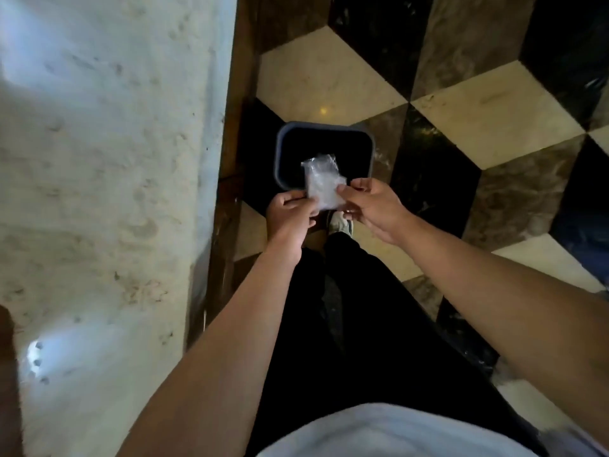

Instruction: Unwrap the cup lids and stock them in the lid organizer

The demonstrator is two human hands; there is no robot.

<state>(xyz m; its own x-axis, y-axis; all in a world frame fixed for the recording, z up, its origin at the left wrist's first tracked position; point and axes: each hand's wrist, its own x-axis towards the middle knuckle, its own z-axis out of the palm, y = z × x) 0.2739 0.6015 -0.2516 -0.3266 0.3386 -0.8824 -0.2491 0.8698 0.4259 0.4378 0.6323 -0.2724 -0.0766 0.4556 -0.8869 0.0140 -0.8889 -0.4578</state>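
From the head view, both hands pinch a crumpled clear plastic wrapper directly above a dark bin on the checkered floor. The left hand grips its near-left edge between thumb and fingers; the right hand nips the right edge. Holding it over the opening suggests the wrapper is spent packaging about to be dropped. The bin's inside is black, and I cannot tell what it contains. The pale stone bench runs along the left. No cup lids or lid organizer are visible here.
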